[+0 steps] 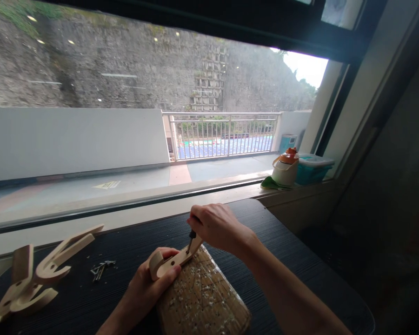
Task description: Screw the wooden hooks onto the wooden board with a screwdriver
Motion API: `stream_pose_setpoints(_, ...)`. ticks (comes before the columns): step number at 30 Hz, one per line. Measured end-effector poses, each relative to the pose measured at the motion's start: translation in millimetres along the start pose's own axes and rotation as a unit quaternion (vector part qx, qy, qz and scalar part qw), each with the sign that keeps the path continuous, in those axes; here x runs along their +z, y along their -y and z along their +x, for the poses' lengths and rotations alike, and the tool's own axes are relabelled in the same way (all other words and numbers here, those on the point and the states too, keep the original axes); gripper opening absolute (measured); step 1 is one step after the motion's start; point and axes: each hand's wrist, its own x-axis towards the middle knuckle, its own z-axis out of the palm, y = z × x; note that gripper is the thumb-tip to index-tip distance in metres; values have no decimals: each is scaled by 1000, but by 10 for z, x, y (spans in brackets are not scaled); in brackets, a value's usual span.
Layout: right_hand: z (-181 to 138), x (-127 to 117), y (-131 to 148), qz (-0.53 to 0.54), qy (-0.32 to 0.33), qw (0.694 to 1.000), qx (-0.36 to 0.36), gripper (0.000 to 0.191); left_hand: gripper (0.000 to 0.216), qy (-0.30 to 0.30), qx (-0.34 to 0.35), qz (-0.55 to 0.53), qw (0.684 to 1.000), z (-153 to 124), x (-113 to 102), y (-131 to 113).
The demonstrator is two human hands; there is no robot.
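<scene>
Wooden hook [163, 268] is lying slantwise across the upper left edge of a scarred wooden board [209, 298], its curled end pointing toward the left and its straight end rising under my right hand [218, 225]. I am steadying it with my left hand [151, 279]: the thumb is pressing on the near side and the other fingers are wrapping over the far side, so they are pinching the hook between them. With my right hand I am gripping a screwdriver [192, 235] from above; those fingers are curling closed around its dark handle, most of which they are hiding. Its shaft is slanting down to the hook's flat face, where the tip is meeting a small dark spot; I cannot tell whether it is sitting in a screw head. A second dark hole is showing nearer the curl.

The board is resting on a black table [139, 246], its surface bearing many small pits and pale flecks. To the left of my left hand, loose screws [101, 269] are lying in a small heap, and beyond them several more wooden hooks [52, 267] are overlapping near the table's edge. On the windowsill [230, 191], a white bottle [285, 172] with an orange top is standing beside a teal box [314, 170].
</scene>
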Motion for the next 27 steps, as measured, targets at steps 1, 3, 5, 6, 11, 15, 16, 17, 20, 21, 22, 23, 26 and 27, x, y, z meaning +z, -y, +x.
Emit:
stream_pose_setpoints(1,3,4,7,-6,-1,1000,12,32,29,-1,1,1,1000,1,-1,2)
stream_pose_setpoints(3,0,-3,19,-14,-5,1000,27,33,29,-2,4,3,1000,5,-4,5)
stream_pose_setpoints(5,-18,-34,23,-10,-2,1000,28,33,29,1,8,8,1000,10,-6,3)
stream_pose_setpoints(6,-32,-57,22,-3,2,1000,23,32,29,2,10,10,1000,11,-7,0)
stream_pose_setpoints(11,-95,-157,26,51,17,997,-49,23,29,-14,11,11,1000,9,-6,-26)
stream_pose_setpoints(15,-68,-137,43,53,25,996,-64,26,28,-19,6,2,1000,7,-11,-49)
stream_pose_setpoints(16,-53,-120,41,50,26,997,-58,26,27,-19,8,-2,1000,6,-12,-54)
stream_pose_setpoints(17,-37,-101,36,45,28,997,-49,27,27,-19,9,-5,1000,4,-12,-57)
stream_pose_setpoints(20,2,-43,19,20,27,999,-2,33,26,-18,7,-10,1000,1,-9,-56)
stream_pose_setpoints(21,10,-27,18,10,24,1000,14,34,26,-17,6,-9,1000,2,-7,-52)
stream_pose_setpoints(22,14,-13,22,3,19,999,25,35,26,-16,6,-8,1000,3,-6,-46)
stream_pose_setpoints(23,14,-3,31,-3,12,999,33,35,26,-14,7,-6,1000,5,-4,-39)
stream_pose_setpoints(26,-5,-6,67,-9,-7,999,36,36,27,-10,10,6,1000,11,-3,-25)
stream_pose_setpoints(27,-18,-20,74,-4,-7,999,33,37,27,-11,12,10,1000,12,-5,-24)
